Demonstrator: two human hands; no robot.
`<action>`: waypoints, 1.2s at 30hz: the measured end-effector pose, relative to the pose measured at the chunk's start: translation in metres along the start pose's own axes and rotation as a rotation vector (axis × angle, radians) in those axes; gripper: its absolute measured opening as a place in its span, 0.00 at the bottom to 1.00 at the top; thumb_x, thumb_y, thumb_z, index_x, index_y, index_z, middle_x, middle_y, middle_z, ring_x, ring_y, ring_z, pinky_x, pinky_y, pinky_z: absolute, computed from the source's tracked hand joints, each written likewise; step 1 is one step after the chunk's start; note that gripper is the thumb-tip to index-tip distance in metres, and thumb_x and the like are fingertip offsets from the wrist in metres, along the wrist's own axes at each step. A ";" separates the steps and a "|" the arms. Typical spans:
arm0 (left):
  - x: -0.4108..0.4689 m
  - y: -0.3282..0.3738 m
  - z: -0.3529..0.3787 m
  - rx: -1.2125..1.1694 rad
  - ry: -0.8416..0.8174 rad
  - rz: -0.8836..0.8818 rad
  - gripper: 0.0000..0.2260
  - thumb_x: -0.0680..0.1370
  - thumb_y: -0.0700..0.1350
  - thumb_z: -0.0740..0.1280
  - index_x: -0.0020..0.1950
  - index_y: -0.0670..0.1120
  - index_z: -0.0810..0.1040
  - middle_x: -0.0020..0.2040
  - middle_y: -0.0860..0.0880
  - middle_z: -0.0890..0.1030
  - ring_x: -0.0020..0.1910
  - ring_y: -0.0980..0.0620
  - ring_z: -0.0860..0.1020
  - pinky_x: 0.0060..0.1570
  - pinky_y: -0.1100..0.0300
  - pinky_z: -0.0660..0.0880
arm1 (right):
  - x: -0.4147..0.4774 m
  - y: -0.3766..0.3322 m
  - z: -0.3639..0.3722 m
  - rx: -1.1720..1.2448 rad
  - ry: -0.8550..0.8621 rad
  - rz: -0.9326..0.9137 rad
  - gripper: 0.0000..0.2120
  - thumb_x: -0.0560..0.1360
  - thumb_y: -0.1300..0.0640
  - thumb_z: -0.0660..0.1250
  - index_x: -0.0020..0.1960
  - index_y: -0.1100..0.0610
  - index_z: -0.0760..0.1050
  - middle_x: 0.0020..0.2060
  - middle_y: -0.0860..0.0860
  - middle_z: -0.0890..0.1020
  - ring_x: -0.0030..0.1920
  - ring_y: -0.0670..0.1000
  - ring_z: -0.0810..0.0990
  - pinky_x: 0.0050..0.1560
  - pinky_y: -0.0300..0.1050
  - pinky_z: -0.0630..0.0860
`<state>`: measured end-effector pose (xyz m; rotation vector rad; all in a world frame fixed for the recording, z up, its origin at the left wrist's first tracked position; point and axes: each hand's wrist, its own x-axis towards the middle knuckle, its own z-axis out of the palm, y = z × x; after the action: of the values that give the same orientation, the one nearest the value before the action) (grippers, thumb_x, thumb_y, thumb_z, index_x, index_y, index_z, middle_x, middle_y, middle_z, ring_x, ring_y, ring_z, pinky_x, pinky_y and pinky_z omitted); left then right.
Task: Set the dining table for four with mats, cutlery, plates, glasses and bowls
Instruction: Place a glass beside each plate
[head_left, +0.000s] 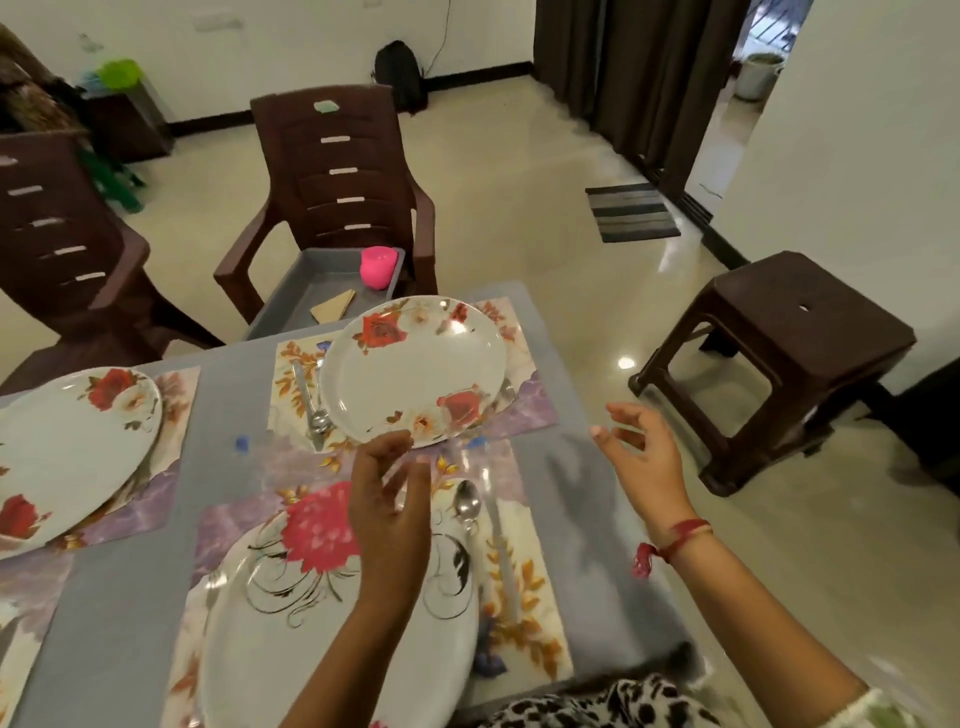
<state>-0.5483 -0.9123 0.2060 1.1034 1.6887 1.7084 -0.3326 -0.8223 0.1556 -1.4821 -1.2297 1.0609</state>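
A white plate with red roses (410, 364) lies on the far floral mat (524, 410), with cutlery (311, 405) to its left. My left hand (389, 509) hovers at that plate's near rim, fingers apart and holding nothing. My right hand (644, 452) is open above the table's right edge. Under my left arm a plate with a pink flower (311, 597) sits on the near mat (530, 587), a spoon (466, 501) and a knife (501, 545) at its right. A third rose plate (67, 441) rests on the left mat (171, 395).
The grey table (114, 597) holds the mats. Behind it a brown chair (337, 171) carries a grey tray (306, 280) with a pink cup (379, 266) and a folded tan piece (332, 304). Another chair (57, 234) stands left, a brown stool (779, 353) right.
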 end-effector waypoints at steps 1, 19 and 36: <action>-0.003 0.005 0.024 -0.010 -0.002 0.012 0.10 0.75 0.38 0.65 0.56 0.44 0.73 0.52 0.52 0.78 0.51 0.63 0.78 0.48 0.69 0.75 | 0.012 0.004 -0.014 0.013 -0.024 0.002 0.13 0.74 0.57 0.69 0.58 0.53 0.73 0.57 0.49 0.75 0.54 0.47 0.75 0.47 0.33 0.71; 0.027 0.037 0.303 0.217 0.153 -0.025 0.11 0.76 0.40 0.69 0.54 0.54 0.74 0.52 0.58 0.78 0.53 0.65 0.75 0.48 0.70 0.73 | 0.215 0.007 -0.185 0.022 -0.337 -0.075 0.08 0.75 0.58 0.68 0.53 0.48 0.75 0.53 0.46 0.77 0.53 0.43 0.76 0.43 0.31 0.72; 0.216 -0.017 0.344 0.274 0.556 -0.178 0.09 0.78 0.40 0.65 0.52 0.54 0.74 0.50 0.58 0.76 0.51 0.59 0.75 0.43 0.71 0.69 | 0.444 -0.053 -0.059 -0.013 -0.623 -0.176 0.06 0.75 0.59 0.68 0.51 0.53 0.76 0.46 0.49 0.79 0.47 0.46 0.78 0.40 0.30 0.74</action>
<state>-0.3914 -0.5371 0.2004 0.5789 2.3371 1.8096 -0.2272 -0.3851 0.1920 -1.0500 -1.7583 1.4490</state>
